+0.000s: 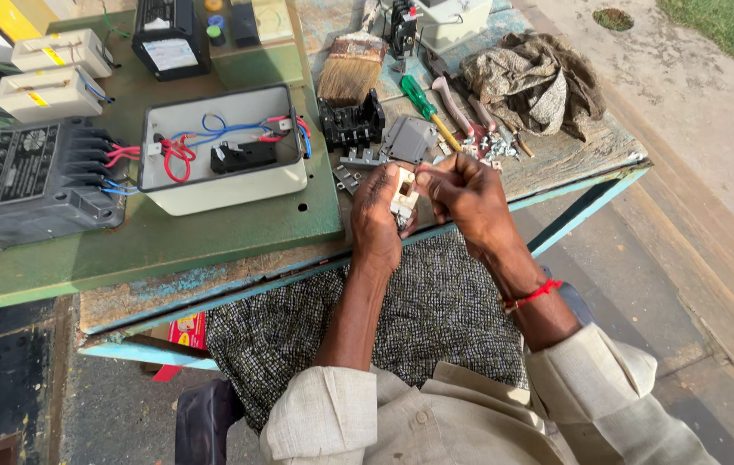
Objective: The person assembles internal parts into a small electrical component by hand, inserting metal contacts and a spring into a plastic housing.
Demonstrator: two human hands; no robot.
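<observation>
Now a small white switch part [403, 200] is gripped by the left hand [375, 220] and pinched by the right hand [467, 196], just above the tabletop [212, 232] edge.

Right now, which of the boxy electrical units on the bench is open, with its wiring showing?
The white enclosure at the middle of the green board: lidless, red and blue wires visible. The black unit and two cream boxes stay closed.

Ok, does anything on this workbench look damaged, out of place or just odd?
The white box lies open, red and blue wires loose inside. Small screws are scattered near a crumpled rag. The bench edge shows chipped, peeling paint. Both hands, left hand and right hand, hold a small white part.
</observation>
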